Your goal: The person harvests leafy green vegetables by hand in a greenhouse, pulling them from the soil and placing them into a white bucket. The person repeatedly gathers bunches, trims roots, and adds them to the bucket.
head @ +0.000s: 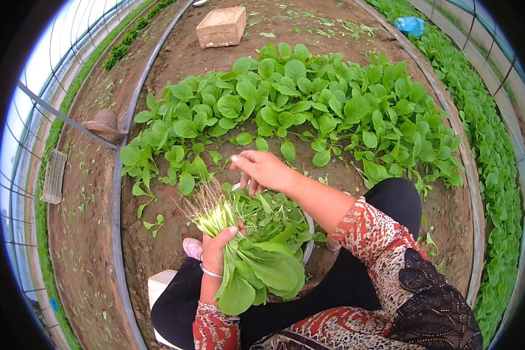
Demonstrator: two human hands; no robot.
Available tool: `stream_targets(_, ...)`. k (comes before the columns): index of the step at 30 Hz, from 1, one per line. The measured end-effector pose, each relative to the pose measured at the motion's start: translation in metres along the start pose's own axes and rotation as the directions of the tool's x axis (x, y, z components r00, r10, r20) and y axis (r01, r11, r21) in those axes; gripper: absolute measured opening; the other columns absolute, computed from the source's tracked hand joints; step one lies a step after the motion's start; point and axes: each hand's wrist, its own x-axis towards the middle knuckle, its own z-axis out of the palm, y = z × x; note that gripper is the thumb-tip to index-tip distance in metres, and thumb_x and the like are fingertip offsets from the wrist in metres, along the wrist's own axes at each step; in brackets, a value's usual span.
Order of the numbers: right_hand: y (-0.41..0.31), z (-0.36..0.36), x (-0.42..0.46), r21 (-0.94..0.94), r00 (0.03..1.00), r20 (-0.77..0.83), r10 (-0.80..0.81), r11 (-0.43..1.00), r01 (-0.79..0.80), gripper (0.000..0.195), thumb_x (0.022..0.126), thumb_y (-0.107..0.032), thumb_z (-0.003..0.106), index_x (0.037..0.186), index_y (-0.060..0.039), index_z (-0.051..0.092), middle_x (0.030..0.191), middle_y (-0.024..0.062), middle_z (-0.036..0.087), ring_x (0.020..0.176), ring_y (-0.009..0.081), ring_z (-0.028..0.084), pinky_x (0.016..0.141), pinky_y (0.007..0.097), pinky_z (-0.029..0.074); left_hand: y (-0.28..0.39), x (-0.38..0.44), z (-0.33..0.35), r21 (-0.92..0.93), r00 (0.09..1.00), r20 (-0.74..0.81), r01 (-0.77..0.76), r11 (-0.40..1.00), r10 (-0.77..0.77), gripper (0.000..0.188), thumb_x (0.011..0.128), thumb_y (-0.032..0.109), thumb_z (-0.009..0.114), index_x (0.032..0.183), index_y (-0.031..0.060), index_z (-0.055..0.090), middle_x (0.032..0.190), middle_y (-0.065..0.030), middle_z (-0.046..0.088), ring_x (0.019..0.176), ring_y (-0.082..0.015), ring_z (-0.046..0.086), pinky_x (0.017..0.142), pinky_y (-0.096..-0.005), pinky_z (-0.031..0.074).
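Observation:
My left hand [218, 245] grips a bunch of leafy greens [258, 267] by the stems. Thin pale roots stick up above the fist, and the broad leaves hang down to the right over my lap. Above the roots, and apart from them, hovers my right hand [258, 170]. Its fingers are loosely bent and spread, with nothing visible in them. Beneath both hands stands a round basin with a pale rim [309, 245], holding loose small greens [271, 214]. The bunch hides part of it. Growing leafy plants [288, 96] fill the soil bed just beyond.
A foam box [222, 28] sits on the soil past the plants. To the left are a straw hat [105, 122], a plastic crate [54, 176] and a slanting metal pole [65, 116]. A blue bag [409, 26] lies on the right-hand plant row [490, 144]. A white block [159, 284] is beside my leg.

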Motion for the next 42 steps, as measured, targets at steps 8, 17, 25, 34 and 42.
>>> stream_targets(8,0.223,-0.129,0.099,-0.989,0.981,-0.148,0.128,-0.022,-0.147,0.028,0.082,-0.014,0.055,0.102,-0.0019,0.069,0.106,0.0153,0.066,0.106,0.0313,0.06,0.086,0.0412,0.048,-0.019,0.026,0.008,0.288,0.996,0.053,0.056,0.956,-0.074,0.025,0.076,-0.004,0.065,0.1,-0.0056,0.059,0.083,-0.0106,0.067,0.076,-0.0229,0.068,0.074,-0.0335,0.054)
stream_targets(17,0.293,-0.239,0.158,-0.747,0.789,-0.452,0.416,-0.66,-0.08,0.042,0.092,-0.03,0.051,0.129,-0.0103,0.059,0.13,0.0085,0.058,0.122,0.0333,0.049,0.098,0.0567,0.032,-0.045,0.049,0.002,0.463,0.926,-0.062,0.358,0.811,-0.373,0.036,0.067,-0.001,0.076,0.1,-0.0021,0.064,0.091,-0.0034,0.068,0.08,-0.0103,0.062,0.074,-0.0273,0.051)
stream_targets(25,0.3,-0.256,0.143,-0.859,0.787,-0.422,0.451,-0.477,-0.188,0.034,0.091,-0.024,0.053,0.119,-0.0125,0.066,0.121,0.0036,0.065,0.114,0.0264,0.058,0.09,0.0527,0.041,-0.05,0.065,0.007,0.515,0.914,-0.088,0.381,0.768,-0.395,0.035,0.068,-0.007,0.071,0.101,-0.0025,0.061,0.087,-0.0057,0.067,0.078,-0.0144,0.064,0.07,-0.0286,0.053)
stream_targets(34,0.277,-0.291,0.095,-0.9,0.943,-0.32,0.088,-0.338,-0.274,0.027,0.087,-0.016,0.051,0.104,-0.0059,0.067,0.113,0.0113,0.06,0.109,0.0242,0.055,0.085,0.0381,0.043,-0.042,0.065,0.023,0.607,0.928,-0.056,0.324,0.726,-0.368,0.039,0.066,-0.004,0.074,0.103,-0.0031,0.061,0.091,-0.0063,0.068,0.08,-0.0135,0.064,0.075,-0.0284,0.052)
stream_targets(42,0.302,-0.31,0.104,-0.777,0.853,-0.455,0.256,-0.582,-0.24,0.034,0.091,-0.027,0.051,0.118,-0.0132,0.066,0.124,0.0036,0.059,0.115,0.0204,0.052,0.093,0.0396,0.035,-0.05,0.066,0.016,0.58,0.906,-0.1,0.389,0.716,-0.411,0.037,0.066,-0.001,0.075,0.101,-0.0022,0.063,0.091,-0.0043,0.068,0.082,-0.0121,0.063,0.077,-0.0278,0.051)
